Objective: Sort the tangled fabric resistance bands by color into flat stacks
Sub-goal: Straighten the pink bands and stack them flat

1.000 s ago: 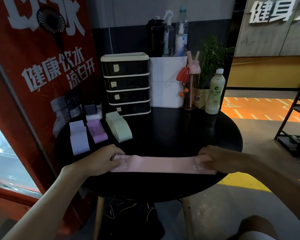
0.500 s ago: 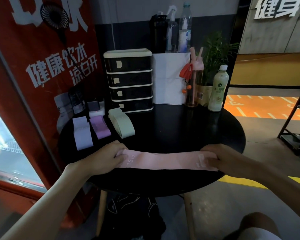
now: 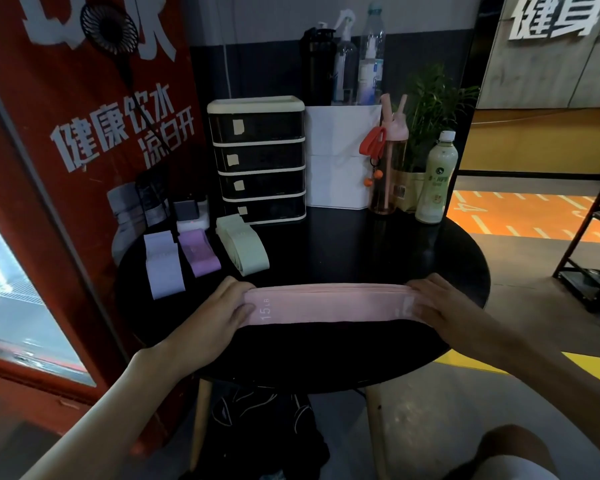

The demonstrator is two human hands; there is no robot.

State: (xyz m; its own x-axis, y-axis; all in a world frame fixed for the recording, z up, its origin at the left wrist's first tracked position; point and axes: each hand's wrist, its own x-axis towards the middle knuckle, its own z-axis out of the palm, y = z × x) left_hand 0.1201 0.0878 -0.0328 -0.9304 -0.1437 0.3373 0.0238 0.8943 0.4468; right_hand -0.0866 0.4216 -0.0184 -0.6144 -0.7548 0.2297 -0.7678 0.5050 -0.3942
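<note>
**A:** ok so what's where, left to right?

**B:** at the far left of the round black desk (image 3: 326, 355) there are three flat stacks side by side. There's a pale lilac stack (image 3: 163, 265), a purple stack (image 3: 200, 252) just beside it, then a mint green stack (image 3: 243, 245) angled a bit, in front of the drawer unit (image 3: 257, 157). Nearer the front, the left hand (image 3: 219, 317) pinches the left end of the pink bands (image 3: 329, 303). The thumb's on the face by the "15 LB" print and the fingers curl over the far edge.

**A:** and the other end?

**B:** the right hand (image 3: 440, 306) has it the same way, curled round the right end. So the pink bands run straight between both hands, layered, face tipped toward the camera, well apart from the three stacks. Can't tell if the bottom edge actually touches the desk.
</note>
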